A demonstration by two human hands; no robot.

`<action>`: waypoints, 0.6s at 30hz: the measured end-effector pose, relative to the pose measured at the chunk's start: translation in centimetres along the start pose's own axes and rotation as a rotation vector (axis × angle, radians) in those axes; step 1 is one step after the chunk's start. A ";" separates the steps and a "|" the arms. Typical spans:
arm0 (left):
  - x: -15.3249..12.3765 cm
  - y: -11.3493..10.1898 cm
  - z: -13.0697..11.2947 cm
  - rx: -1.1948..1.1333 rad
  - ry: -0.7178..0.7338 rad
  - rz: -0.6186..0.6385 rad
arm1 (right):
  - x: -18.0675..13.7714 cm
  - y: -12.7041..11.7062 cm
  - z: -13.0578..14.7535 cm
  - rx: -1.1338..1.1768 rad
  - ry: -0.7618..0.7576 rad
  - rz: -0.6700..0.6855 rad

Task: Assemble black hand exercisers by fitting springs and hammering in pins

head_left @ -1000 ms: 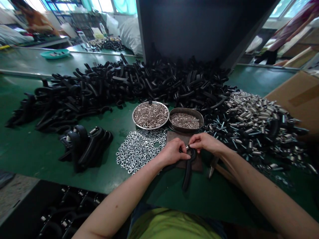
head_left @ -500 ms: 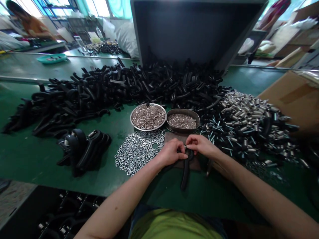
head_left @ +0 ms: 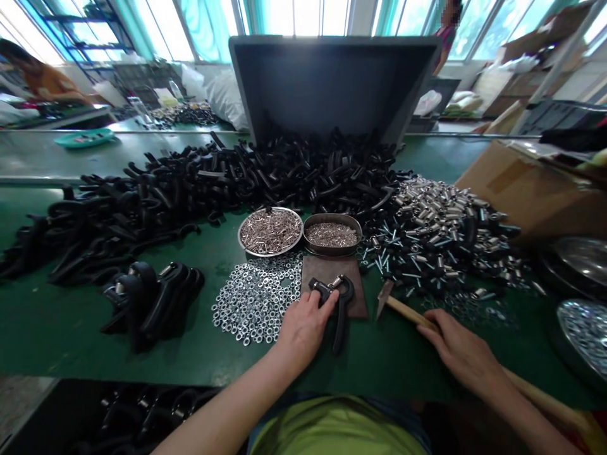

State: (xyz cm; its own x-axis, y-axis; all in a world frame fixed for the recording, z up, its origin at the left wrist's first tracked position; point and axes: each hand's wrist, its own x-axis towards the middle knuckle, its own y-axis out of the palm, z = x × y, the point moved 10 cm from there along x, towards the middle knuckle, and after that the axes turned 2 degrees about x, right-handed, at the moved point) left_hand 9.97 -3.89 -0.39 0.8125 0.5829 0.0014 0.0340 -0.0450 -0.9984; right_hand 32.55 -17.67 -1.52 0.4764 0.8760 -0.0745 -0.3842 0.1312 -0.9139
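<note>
My left hand (head_left: 303, 325) rests on a black plastic hand-grip piece (head_left: 337, 302) with a metal spring at its top, holding it down on a small brown pad (head_left: 356, 283). My right hand (head_left: 462, 354) lies on the wooden handle of a hammer (head_left: 403, 308), fingers curled over it. The hammer's metal head points at the pad's right edge. Left of the pad spreads a patch of silver nuts (head_left: 256, 294).
Two metal dishes of small pins (head_left: 270, 230) and tiny parts (head_left: 332, 234) sit behind the pad. A big heap of black handles (head_left: 227, 177) spills from a tipped grey bin (head_left: 332, 82). Silver springs and bolts (head_left: 441, 230) pile at right, a cardboard box (head_left: 526, 189) beyond. Assembled grips (head_left: 156, 297) lie left.
My right hand left the grip piece and moved right and back onto the hammer handle. My left hand slid down onto the grip's handle. The view tilted up.
</note>
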 end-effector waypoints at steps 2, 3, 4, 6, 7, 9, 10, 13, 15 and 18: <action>0.3 -0.1 -0.3 0.020 0.016 0.026 | 0.2 -1.6 4.0 0.173 -0.077 0.011; 0.4 -0.2 -0.4 0.027 0.020 0.034 | 0.3 -2.7 6.3 0.258 -0.150 -0.017; 0.4 -0.3 -0.5 0.033 0.020 0.038 | 0.4 -4.0 8.1 0.337 -0.193 -0.089; 0.5 -0.5 -0.6 0.040 0.016 0.034 | 0.7 -5.3 10.1 0.445 -0.235 -0.215; 0.4 -0.5 -0.7 0.043 0.015 0.031 | 1.1 -4.9 10.7 0.445 -0.258 -0.215; 0.3 -0.5 -0.8 0.043 0.017 0.022 | 2.1 -2.5 11.6 0.366 -0.297 -0.096; 0.3 -0.4 -0.8 0.040 0.018 0.019 | 2.6 -1.1 11.8 0.313 -0.314 -0.006; 0.2 -0.3 -0.7 0.022 0.020 0.009 | 3.0 -0.7 12.1 0.263 -0.332 0.052; 0.1 -0.3 -0.6 0.008 0.020 0.003 | 2.8 -2.8 12.2 0.307 -0.328 -0.082; 0.1 -0.2 -0.6 -0.001 0.015 0.015 | 2.7 -2.7 11.9 0.283 -0.303 -0.110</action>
State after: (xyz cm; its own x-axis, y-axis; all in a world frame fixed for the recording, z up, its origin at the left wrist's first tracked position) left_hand 10.40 -4.28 -0.19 0.8216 0.5698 -0.0132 0.0220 -0.0548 -0.9983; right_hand 25.50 -10.13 5.46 0.2886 0.9410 0.1764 -0.5663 0.3163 -0.7611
